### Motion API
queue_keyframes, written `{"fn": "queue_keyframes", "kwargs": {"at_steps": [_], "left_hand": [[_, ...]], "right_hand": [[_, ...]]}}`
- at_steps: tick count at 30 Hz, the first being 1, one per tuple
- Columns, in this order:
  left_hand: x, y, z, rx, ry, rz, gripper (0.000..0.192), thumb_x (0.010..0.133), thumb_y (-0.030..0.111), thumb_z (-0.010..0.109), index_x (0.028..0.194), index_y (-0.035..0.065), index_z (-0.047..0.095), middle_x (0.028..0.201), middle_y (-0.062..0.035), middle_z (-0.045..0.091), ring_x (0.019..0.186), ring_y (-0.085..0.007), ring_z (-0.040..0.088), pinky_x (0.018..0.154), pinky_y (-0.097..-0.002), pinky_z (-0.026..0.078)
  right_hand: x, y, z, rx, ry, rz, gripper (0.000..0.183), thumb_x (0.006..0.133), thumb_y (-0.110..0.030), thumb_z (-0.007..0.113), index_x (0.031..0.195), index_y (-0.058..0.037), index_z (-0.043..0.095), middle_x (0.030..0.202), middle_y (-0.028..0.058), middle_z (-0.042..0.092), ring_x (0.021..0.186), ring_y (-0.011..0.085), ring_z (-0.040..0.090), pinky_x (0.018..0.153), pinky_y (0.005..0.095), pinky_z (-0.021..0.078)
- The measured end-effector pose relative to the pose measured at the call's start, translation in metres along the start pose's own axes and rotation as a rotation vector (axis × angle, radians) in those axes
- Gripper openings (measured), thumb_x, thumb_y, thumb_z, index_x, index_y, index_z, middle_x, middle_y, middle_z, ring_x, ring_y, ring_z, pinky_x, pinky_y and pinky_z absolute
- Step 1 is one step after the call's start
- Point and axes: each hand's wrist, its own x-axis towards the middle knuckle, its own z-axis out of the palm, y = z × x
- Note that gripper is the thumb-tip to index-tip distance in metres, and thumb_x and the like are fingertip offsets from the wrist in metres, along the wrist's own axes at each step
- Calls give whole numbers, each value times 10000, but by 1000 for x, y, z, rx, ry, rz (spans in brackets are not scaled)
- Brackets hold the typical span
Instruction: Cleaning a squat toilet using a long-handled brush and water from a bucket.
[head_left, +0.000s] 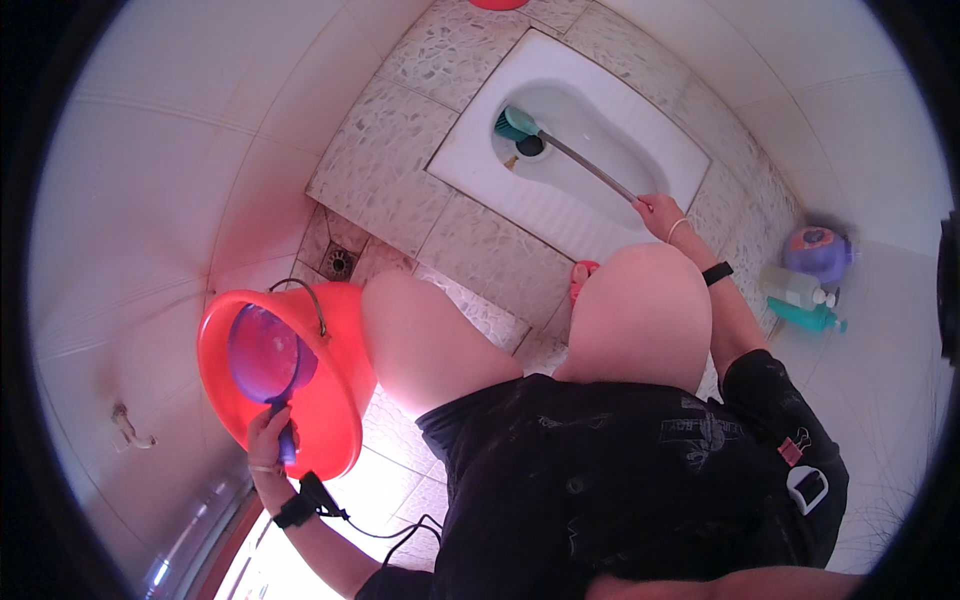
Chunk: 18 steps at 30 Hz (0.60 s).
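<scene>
My left hand (268, 441) grips the handle of a purple plastic dipper (264, 352), whose bowl is inside the mouth of a red plastic bucket (341, 420). The bucket stands at the left beside my knee, and its wire handle leans over the rim. In my right hand (660, 214) is the metal handle of a toilet brush (589, 166). The green brush head (516, 124) rests in the bowl of a white squat toilet (600, 225), next to the drain hole (530, 145). A small brown spot shows just below the hole.
Several plastic bottles, among them a purple jug (816, 253) and a teal bottle (806, 315), stand by the right wall. A floor drain (338, 261) lies behind the bucket. The toilet sits in a raised tiled step (390, 165). A tap (131, 427) sticks out of the left wall.
</scene>
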Motion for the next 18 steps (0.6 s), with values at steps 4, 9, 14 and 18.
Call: {"fn": "queue_keyframes", "kwargs": {"at_steps": [4,9,14,18], "left_hand": [[-51,26,0,-42,90,75,185,791,133,554,909,-7,532,585,-43,518,412,-109,479,367,-213,374],[-92,72,8,36,103,268,195,803,125,529,934,-19,521,594,-33,515,415,-98,465,370,-200,365],[-65,141,73,276,18,363,163,789,140,541,881,6,527,564,-9,489,399,-87,447,335,-206,335],[0,154,104,507,-104,552,147,768,149,577,831,17,560,577,-5,490,433,-94,452,384,-230,339]], "right_hand": [[-36,9,7,256,-52,82,236,826,-234,480,839,-15,567,765,208,572,755,379,540,666,416,431],[-65,-12,-24,113,-215,0,230,822,-225,474,825,-10,556,778,197,575,753,374,542,663,417,435],[-17,5,-6,49,21,-54,210,812,-210,488,825,-12,558,763,205,566,739,379,537,658,424,433],[-41,2,1,116,-88,-27,223,813,-219,498,829,-12,582,762,198,577,728,373,543,664,405,443]]}}
